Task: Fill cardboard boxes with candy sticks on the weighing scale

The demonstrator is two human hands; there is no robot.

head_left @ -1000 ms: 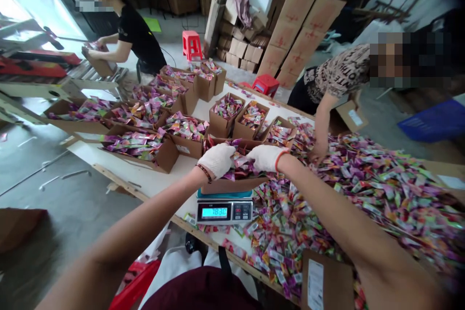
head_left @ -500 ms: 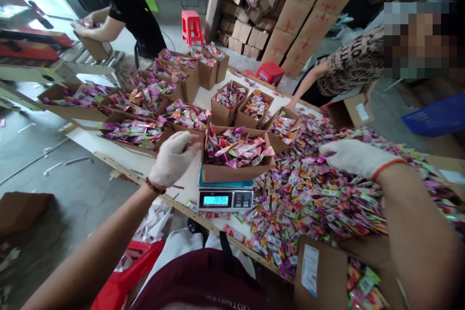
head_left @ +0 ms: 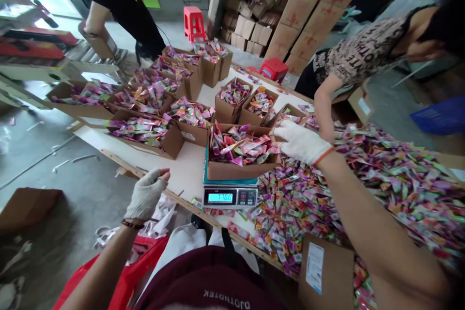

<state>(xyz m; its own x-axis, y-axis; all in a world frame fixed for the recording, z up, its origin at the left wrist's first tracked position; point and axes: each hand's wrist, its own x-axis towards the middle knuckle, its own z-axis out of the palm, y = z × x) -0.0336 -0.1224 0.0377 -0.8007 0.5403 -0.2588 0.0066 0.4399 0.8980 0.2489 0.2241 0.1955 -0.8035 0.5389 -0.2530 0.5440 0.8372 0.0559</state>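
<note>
A cardboard box point(head_left: 236, 171) filled with small, shiny candy-like packets point(head_left: 241, 145) sits on a digital scale point(head_left: 230, 197) with a lit display. My right hand point(head_left: 301, 142), in a white glove with an orange cuff, is at the right side of this box. Its fingers are apart and point at the packets; no packet shows in them. My left hand point(head_left: 146, 194) is in a white glove with bare fingertips. It hovers by the table's near edge, left of the scale, fingers curled together with nothing visible in them.
A wide heap of loose packets point(head_left: 363, 189) covers the table's right side. Several filled boxes point(head_left: 174, 143) stand behind and left of the scale. Another person's arm point(head_left: 324, 111) reaches to the heap. A second person point(head_left: 127, 9) stands at the back left. A box point(head_left: 325, 271) is at bottom right.
My right hand has moved left from over the heap to the box on the scale. My left hand has drawn away from that box, down and left. The scale's displayed number has changed.
</note>
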